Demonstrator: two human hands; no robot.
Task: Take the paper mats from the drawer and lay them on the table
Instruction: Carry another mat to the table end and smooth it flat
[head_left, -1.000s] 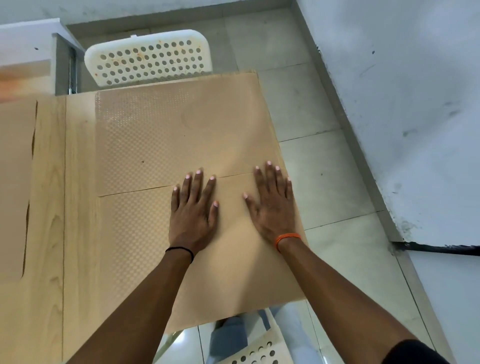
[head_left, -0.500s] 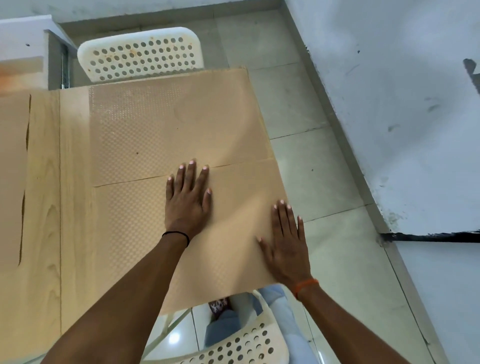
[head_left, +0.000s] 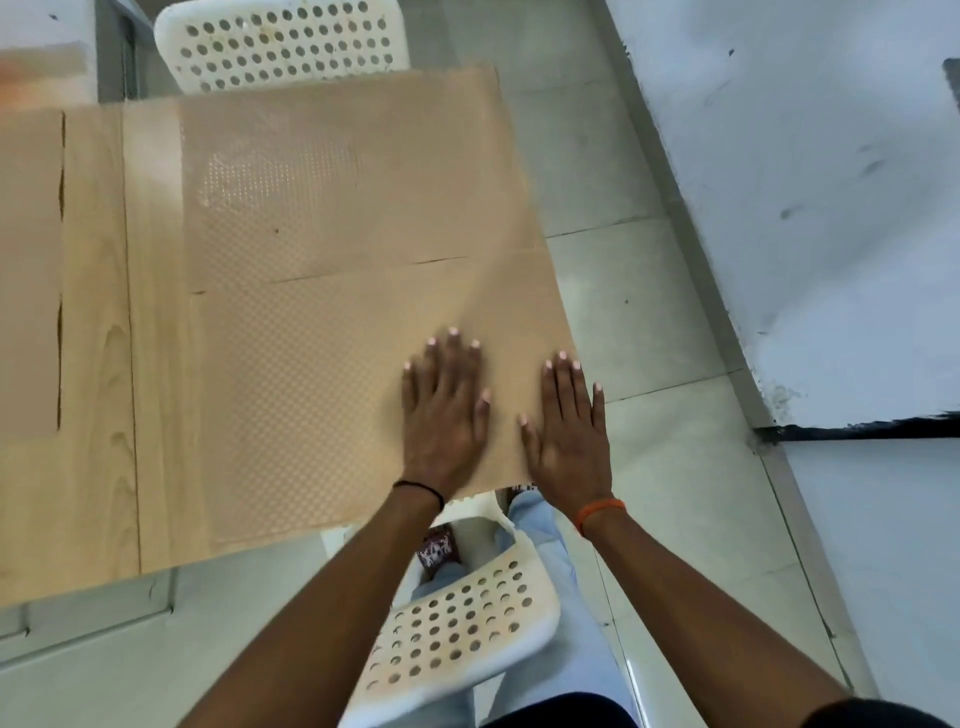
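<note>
Two tan embossed paper mats lie flat on the pale wooden table (head_left: 98, 364): a far mat (head_left: 337, 182) and a near mat (head_left: 291, 395), edges meeting along a seam. My left hand (head_left: 444, 410) rests flat on the near mat's right part, fingers spread. My right hand (head_left: 569, 431) lies flat at that mat's right edge, partly past the table edge. Another mat (head_left: 28, 270) covers the table's left side.
A white perforated plastic chair (head_left: 280, 44) stands at the table's far side. A second white chair (head_left: 457, 629) is below my arms, by my legs. Grey floor tiles and a white wall (head_left: 805, 182) run along the right.
Both hands slid back toward me and to the right across the near mat. The right hand first moved to the mat's right edge, then the left hand followed beside it.
</note>
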